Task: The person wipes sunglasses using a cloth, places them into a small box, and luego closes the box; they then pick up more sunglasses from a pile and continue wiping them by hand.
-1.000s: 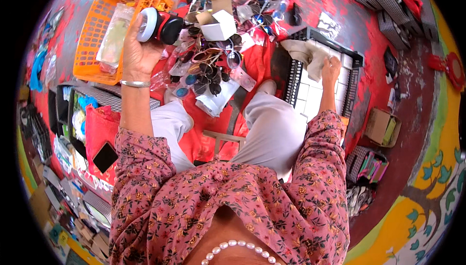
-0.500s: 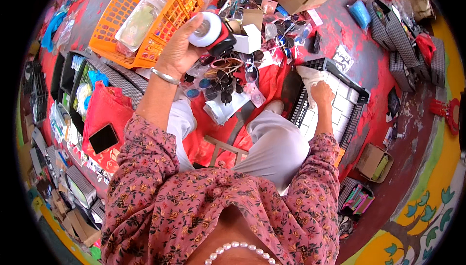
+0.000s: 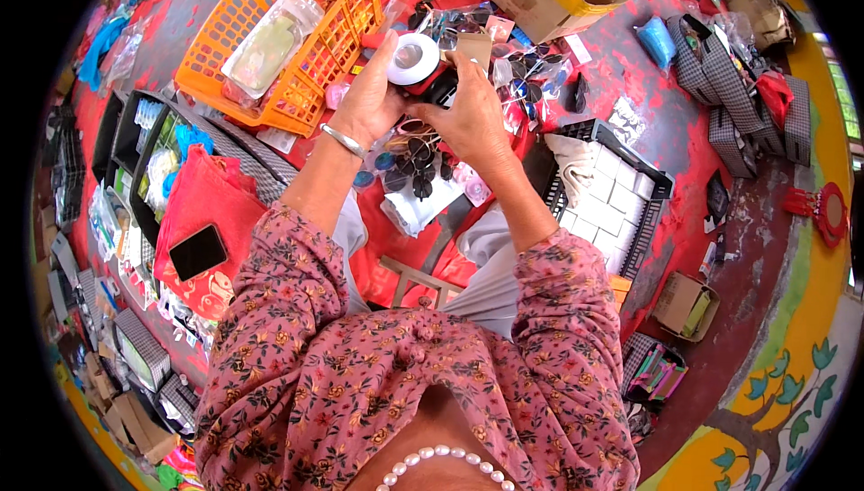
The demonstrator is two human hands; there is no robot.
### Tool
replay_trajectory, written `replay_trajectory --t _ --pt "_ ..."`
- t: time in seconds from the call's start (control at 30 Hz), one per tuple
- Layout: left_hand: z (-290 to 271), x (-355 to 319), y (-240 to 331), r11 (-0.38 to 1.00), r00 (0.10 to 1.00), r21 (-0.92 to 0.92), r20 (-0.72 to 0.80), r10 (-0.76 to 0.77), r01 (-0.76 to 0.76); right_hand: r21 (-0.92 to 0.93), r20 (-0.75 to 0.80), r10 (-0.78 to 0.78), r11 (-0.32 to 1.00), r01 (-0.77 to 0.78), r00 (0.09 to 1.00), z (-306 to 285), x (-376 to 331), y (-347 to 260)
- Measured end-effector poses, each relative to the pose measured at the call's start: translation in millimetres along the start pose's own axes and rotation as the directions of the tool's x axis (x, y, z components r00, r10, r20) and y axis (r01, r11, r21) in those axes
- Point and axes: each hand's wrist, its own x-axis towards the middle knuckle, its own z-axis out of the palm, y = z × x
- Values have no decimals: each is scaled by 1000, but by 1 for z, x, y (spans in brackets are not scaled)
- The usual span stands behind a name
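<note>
Both my hands meet over a heap of sunglasses between my knees. My left hand grips a round device with a white ring on top and a red and black body; its exact kind is unclear. From the right, my right hand has its thumb and fingers closed around the device's black end, hiding part of it. A small white box seen earlier behind the device is mostly hidden by this hand. A crumpled off-white cloth lies on the left side of a black crate holding several white boxes.
An orange plastic basket with a bagged item stands at the far left, an open cardboard box at the far right. A phone rests on red fabric to my left. More sunglasses lie beyond my hands.
My right hand has let go of the cloth, leaving it on the crate, and come left to the device. My left hand has shifted slightly right with the device.
</note>
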Motion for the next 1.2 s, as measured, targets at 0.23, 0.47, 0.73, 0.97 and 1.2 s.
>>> replay_trajectory --t 0.23,0.47,0.73,0.97,1.2 --pt "3 -2 -5 1000 995 2 104 -5 5 -28 -150 -48 999 44 988 7 -12 11" --pt "-22 22 -3 975 993 194 32 -117 109 944 -41 452 309 -114 891 -62 -2 69" --pt "-98 126 -100 749 934 615 -357 -14 246 965 -165 488 261 37 857 -103 -4 65" --pt "-95 200 -150 -263 953 925 -225 201 274 917 -263 468 394 67 844 -126 -13 70" --pt "-94 190 -166 -237 897 944 -111 427 230 946 -225 527 321 54 820 -124 -14 72"
